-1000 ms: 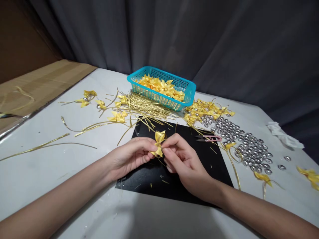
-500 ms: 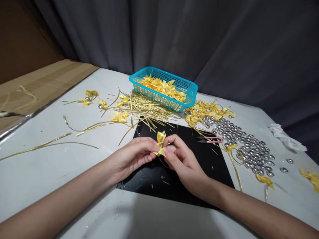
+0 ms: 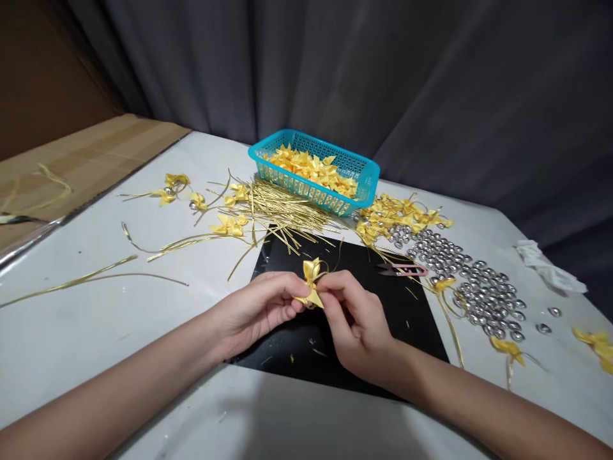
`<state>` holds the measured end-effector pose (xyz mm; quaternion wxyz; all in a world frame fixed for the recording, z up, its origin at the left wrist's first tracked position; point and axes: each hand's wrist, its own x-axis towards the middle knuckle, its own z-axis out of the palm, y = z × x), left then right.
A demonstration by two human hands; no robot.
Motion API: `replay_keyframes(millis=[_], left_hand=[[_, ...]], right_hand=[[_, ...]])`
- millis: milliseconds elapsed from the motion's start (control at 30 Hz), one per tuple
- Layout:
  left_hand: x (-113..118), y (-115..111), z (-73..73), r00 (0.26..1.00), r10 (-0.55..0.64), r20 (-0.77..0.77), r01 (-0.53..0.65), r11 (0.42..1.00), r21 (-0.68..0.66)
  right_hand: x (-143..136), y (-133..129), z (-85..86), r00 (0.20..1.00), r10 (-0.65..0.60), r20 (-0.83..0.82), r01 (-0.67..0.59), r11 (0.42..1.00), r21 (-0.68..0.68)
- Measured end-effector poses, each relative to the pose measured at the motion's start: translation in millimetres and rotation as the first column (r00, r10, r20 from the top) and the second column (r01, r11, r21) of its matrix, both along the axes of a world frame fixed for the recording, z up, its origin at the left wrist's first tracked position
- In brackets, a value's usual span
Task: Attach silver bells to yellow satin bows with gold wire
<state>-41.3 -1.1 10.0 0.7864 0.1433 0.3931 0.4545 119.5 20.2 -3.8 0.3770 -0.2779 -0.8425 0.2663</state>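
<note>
Over the black mat, my left hand pinches a yellow ribbon bow between thumb and fingers. A thin gold cord loops beside the bow's upper right. My right hand is closed at the bow's right edge, its thumb and index finger pressed together on the gold cord. Behind the hands lies a pile of gold cords. Pink-handled thread snips rest on the mat's right side, near many silver beads.
A turquoise basket of yellow bows stands at the back. More yellow bows with cords lie right of it, others at the left. A white cloth strip is at the right edge, and cardboard at the far left.
The bow has shifted slightly right and down, turning a little. My right hand has moved slightly right and lower, and a cord loop now shows beside the bow.
</note>
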Motion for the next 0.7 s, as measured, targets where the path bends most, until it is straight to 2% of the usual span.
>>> replay_keyframes(millis=[133, 267, 367, 500, 700], left_hand=[[2, 0, -1.0, 1.0, 0.013, 0.012, -0.013, 1.0, -0.008], [1, 1, -1.2, 1.0, 0.023, 0.005, -0.023, 1.0, 0.0], [-1, 1, -0.1, 1.0, 0.022, -0.011, -0.022, 1.0, 0.008], [-3, 1, 1.8, 0.999, 0.03, -0.021, -0.03, 0.999, 0.018], [-4, 2, 2.8, 1.0, 0.029, 0.002, -0.029, 0.999, 0.036]], right_hand=[[-1, 2, 0.0, 1.0, 0.002, 0.018, -0.001, 1.0, -0.029], [-2, 6, 4.0, 0.999, 0.042, 0.035, -0.033, 0.972, -0.233], [-3, 8, 7.5, 1.0, 0.007, 0.002, -0.006, 0.955, -0.298], [-3, 7, 11.3, 0.999, 0.006, -0.036, -0.015, 0.973, -0.231], [-1, 6, 6.2, 1.0, -0.014, -0.019, 0.014, 1.0, -0.011]])
